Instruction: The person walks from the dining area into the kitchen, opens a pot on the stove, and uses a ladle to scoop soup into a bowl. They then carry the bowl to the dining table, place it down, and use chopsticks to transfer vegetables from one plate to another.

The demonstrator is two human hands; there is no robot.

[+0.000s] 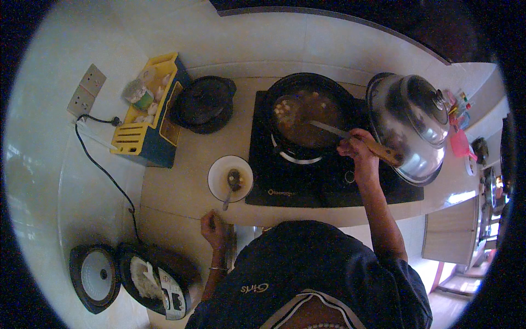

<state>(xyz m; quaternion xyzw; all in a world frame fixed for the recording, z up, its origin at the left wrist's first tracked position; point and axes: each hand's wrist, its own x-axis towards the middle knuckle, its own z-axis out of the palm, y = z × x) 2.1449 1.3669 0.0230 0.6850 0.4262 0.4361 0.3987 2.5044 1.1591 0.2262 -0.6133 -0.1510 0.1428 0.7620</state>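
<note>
My right hand (356, 147) grips the wooden handle of a metal turner (333, 130), its far end dipped into brown broth. The broth, with pale chunks floating at its left side, fills a black wok (311, 81) on the cooktop. My left hand (212, 227) is loosely curled at the counter's front edge, with nothing visible in it. Just beyond it stands a white bowl (215, 179) with a little liquid, and a metal spoon (227, 198) leans in it, handle over the near rim.
A large domed metal lid (404, 127) rests tilted on the right cooktop (306, 187). At left are a lidded black pot (205, 103), a yellow-and-blue storage rack (135, 135) and a wall socket (86, 91). An open rice cooker (183, 302) holds rice and a white paddle (151, 273).
</note>
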